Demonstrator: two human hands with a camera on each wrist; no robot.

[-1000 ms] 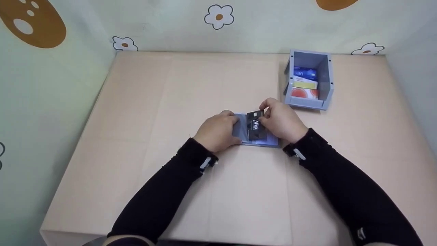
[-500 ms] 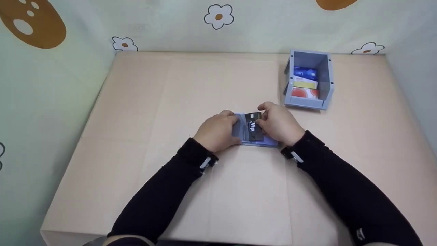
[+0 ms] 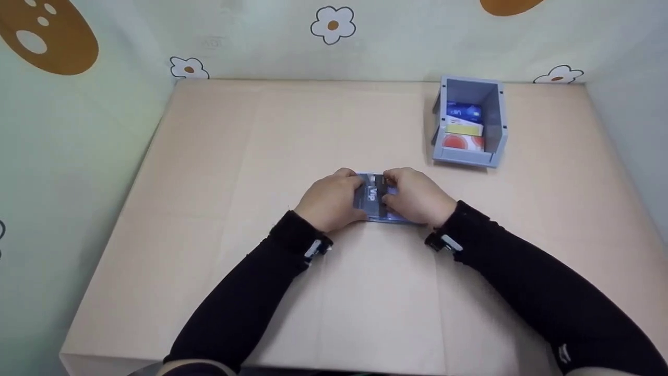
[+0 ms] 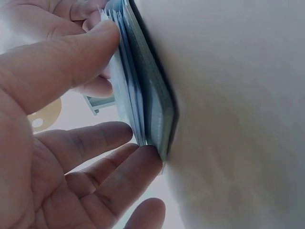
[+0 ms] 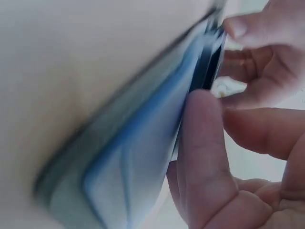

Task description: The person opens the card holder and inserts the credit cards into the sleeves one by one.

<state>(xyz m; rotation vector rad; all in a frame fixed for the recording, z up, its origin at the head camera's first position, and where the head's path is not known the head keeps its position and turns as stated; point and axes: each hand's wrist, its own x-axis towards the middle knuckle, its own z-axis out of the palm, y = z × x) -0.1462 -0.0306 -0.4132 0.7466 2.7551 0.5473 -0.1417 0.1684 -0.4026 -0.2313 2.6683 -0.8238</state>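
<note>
A small blue-grey card holder (image 3: 399,220) with clear sleeves lies opened out on the table. My left hand (image 3: 330,202) grips its left part, fingers at the far edge and thumb at the near edge. In the left wrist view, its thin stacked sleeves (image 4: 129,81) fan beside the thumb. A black card (image 3: 372,194) marked "Vip" lies over the holder's left half, mostly greyed as if behind a clear sleeve. My right hand (image 3: 419,196) pinches the card's right side. In the right wrist view, the dark card edge (image 5: 205,69) shows between the two hands.
A grey plastic bin (image 3: 463,156) stands at the back right, beyond my right hand. Inside lie a blue card (image 3: 463,111), a yellow-and-white card (image 3: 464,128) and a red-and-white card (image 3: 456,142). A flower-patterned wall (image 3: 261,42) rises behind the table (image 3: 271,303).
My right hand has moved left and a little down, sliding the black card left across the holder into the sleeve area. The left hand keeps its grip in place.
</note>
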